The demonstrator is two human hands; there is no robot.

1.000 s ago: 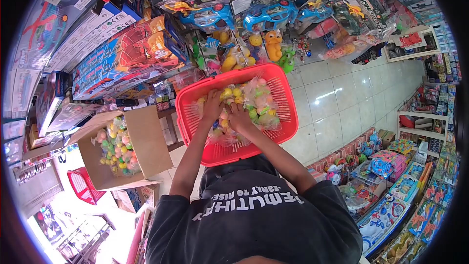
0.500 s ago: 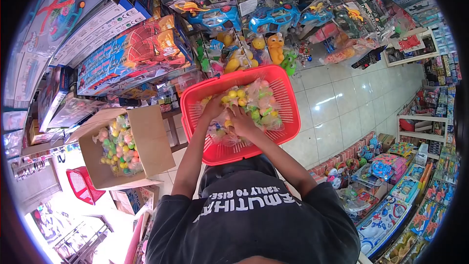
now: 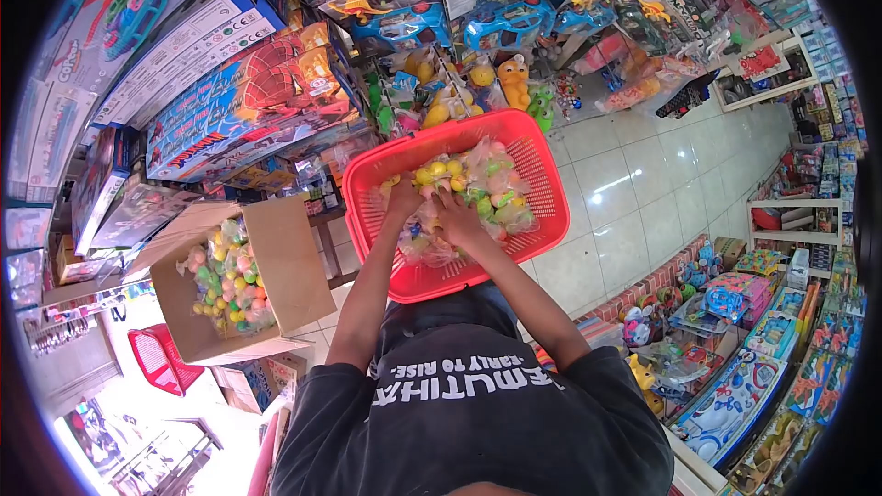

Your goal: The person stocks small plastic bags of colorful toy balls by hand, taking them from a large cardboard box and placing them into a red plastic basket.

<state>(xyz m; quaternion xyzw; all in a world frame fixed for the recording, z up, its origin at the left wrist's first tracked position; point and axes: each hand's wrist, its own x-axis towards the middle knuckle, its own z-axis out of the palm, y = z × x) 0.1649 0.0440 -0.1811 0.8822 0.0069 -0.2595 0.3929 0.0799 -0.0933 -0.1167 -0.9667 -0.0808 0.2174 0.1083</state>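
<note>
A red plastic basket with slotted sides holds clear bags of small yellow, green and pink balls. Both of my hands are inside it. At the basket's left side, my left hand has its fingers curled against the plastic of a bag, beside a yellow ball; the fingertips are partly hidden. Just to its right, my right hand lies palm down on the bags, its fingers stretched out and apart.
An open cardboard box with more bagged balls stands at the left. Behind it are Spider-Man boxes. Packaged dinosaur toys hang beyond the basket. Shelves of toys line the right side of the tiled floor. Another red basket sits lower left.
My left hand has shifted slightly toward the basket's left side. My right hand's fingers have spread over the bags. The view has moved a little, and the basket appears slightly higher.
</note>
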